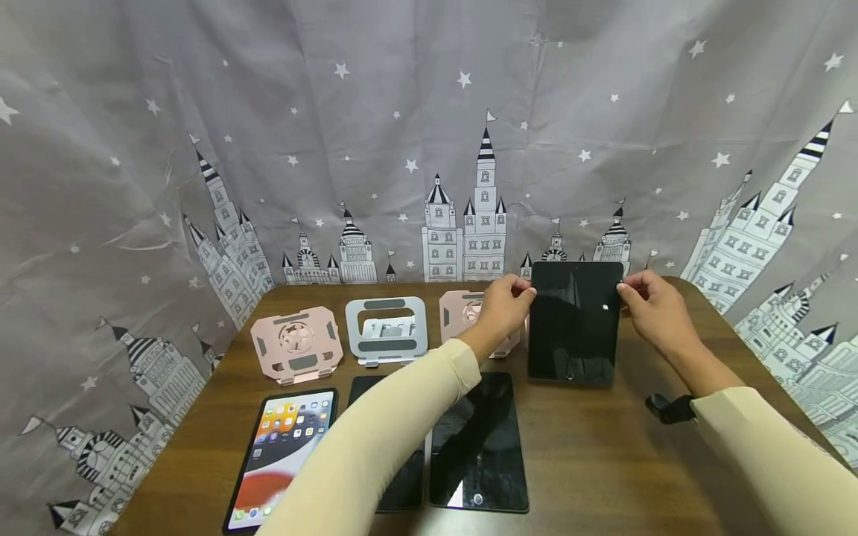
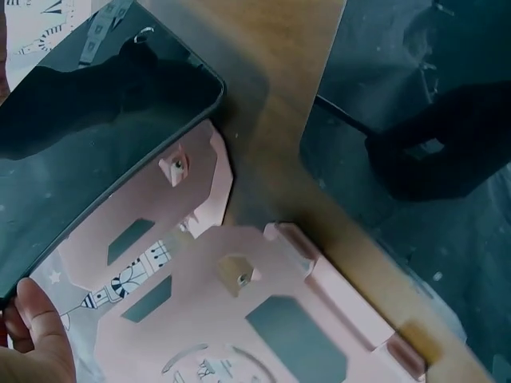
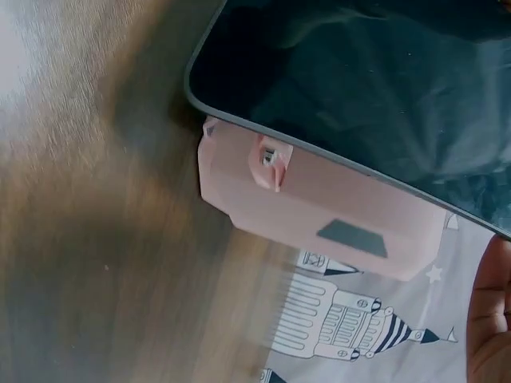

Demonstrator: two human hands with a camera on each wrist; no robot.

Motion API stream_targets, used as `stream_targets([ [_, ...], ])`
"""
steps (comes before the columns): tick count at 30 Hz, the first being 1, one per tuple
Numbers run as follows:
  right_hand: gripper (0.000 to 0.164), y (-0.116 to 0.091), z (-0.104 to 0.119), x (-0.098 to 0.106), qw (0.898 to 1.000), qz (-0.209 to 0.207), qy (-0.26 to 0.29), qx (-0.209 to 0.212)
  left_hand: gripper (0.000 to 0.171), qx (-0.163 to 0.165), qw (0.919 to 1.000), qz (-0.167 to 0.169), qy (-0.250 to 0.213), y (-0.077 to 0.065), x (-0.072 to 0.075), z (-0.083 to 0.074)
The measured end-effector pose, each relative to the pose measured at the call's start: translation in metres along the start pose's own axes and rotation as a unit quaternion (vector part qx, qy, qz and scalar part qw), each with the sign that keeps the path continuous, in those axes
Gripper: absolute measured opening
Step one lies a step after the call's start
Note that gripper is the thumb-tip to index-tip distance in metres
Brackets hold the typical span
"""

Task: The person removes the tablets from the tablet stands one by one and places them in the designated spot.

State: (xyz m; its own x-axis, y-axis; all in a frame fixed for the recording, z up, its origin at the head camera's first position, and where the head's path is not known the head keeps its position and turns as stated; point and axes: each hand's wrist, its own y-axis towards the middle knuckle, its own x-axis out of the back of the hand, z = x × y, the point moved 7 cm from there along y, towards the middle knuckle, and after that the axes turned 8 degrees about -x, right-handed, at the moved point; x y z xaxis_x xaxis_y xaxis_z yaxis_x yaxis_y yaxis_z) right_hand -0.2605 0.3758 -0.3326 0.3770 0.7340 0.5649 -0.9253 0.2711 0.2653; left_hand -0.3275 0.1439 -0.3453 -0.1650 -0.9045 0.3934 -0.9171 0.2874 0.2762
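Observation:
A black tablet (image 1: 573, 324) with a dark screen stands nearly upright at the back right of the table. My left hand (image 1: 501, 309) pinches its left edge near the top, and my right hand (image 1: 658, 311) pinches the right edge. Just behind the tablet is a pink tablet stand (image 3: 319, 203) with grey pads, mostly hidden in the head view. Whether the tablet's lower edge touches that stand, I cannot tell. In the left wrist view, my left thumb (image 2: 46, 323) lies against the tablet's edge, beside a second pink stand (image 2: 215, 279).
Left along the back are another pink stand (image 1: 297, 344) and a grey-blue stand (image 1: 386, 327). Flat in front lie a tablet with a lit screen (image 1: 284, 447) and two dark tablets, the right one (image 1: 479, 447) nearer me. A grey castle-print curtain (image 1: 375, 112) hangs behind the wooden table (image 1: 603, 461).

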Motion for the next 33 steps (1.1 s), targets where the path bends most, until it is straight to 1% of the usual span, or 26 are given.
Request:
stream_targets([
  [4, 0.029, -0.006, -0.001, -0.002, 1.0, 0.02, -0.008, -0.01, 0.008, 0.015, 0.9998, 0.01, -0.004, -0.008, -0.001, 0.005],
  [9, 0.028, -0.014, -0.004, -0.005, 0.998, 0.051, -0.003, -0.032, 0.006, 0.028, 0.9994, 0.021, 0.002, -0.017, -0.004, 0.01],
  [11, 0.027, -0.019, -0.006, -0.007, 0.997, 0.062, -0.006, -0.037, 0.006, 0.036, 0.9989, 0.028, -0.009, -0.021, -0.005, 0.013],
  [16, 0.027, -0.032, -0.012, -0.015, 0.994, 0.094, -0.004, -0.048, 0.006, 0.067, 0.9941, 0.048, -0.07, -0.036, -0.011, 0.023],
  [18, 0.026, -0.037, -0.015, -0.019, 0.992, 0.109, 0.005, -0.056, 0.005, 0.077, 0.992, 0.055, -0.084, -0.041, -0.013, 0.026],
  [21, 0.024, -0.043, -0.019, -0.024, 0.989, 0.128, 0.019, -0.071, 0.005, 0.092, 0.9892, 0.067, -0.093, -0.048, -0.015, 0.031],
  [24, 0.022, -0.05, -0.022, -0.03, 0.986, 0.143, 0.026, -0.082, 0.007, 0.108, 0.9864, 0.078, -0.096, -0.055, -0.017, 0.036],
  [28, 0.019, -0.059, -0.028, -0.037, 0.98, 0.17, 0.032, -0.097, 0.01, 0.128, 0.9841, 0.085, -0.089, -0.067, -0.018, 0.043],
  [33, 0.016, -0.069, -0.036, -0.044, 0.974, 0.19, 0.039, -0.116, 0.012, 0.148, 0.9795, 0.104, -0.089, -0.079, -0.022, 0.051],
])
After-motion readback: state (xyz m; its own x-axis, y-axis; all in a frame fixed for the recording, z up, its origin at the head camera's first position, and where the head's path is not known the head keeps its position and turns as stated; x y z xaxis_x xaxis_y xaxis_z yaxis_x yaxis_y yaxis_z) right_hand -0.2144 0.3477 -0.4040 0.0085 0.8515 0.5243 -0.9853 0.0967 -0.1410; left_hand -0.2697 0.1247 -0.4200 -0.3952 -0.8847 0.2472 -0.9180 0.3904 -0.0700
